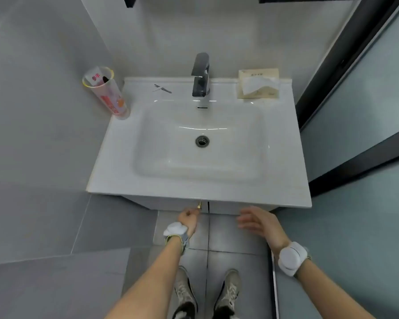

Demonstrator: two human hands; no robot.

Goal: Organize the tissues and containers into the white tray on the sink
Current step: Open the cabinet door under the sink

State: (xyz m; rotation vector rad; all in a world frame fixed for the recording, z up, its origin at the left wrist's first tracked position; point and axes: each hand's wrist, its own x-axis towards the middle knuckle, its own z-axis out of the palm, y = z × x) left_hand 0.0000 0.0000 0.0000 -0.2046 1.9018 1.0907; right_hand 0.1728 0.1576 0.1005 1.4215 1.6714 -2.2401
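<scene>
Nothing organized yet. Beige paper tissue pack [258,85] sat at sink's [115,171] back right; clear plastic cup [106,93] back left; no tray seen. Left fingers [190,214] pinched small brass cabinet knob [199,205]; right fingers [245,218] spread, empty.

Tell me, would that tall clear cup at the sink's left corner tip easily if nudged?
Probably: the cup is tall and narrow and stands near the sink edge. The tube inside pokes above its rim, likely making it top-heavy. It looks light.

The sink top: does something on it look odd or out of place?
The white tray is not visible. A small dark item, too blurred to identify, lies loose left of the faucet. The cup seems to lean at the sink's left edge.
</scene>
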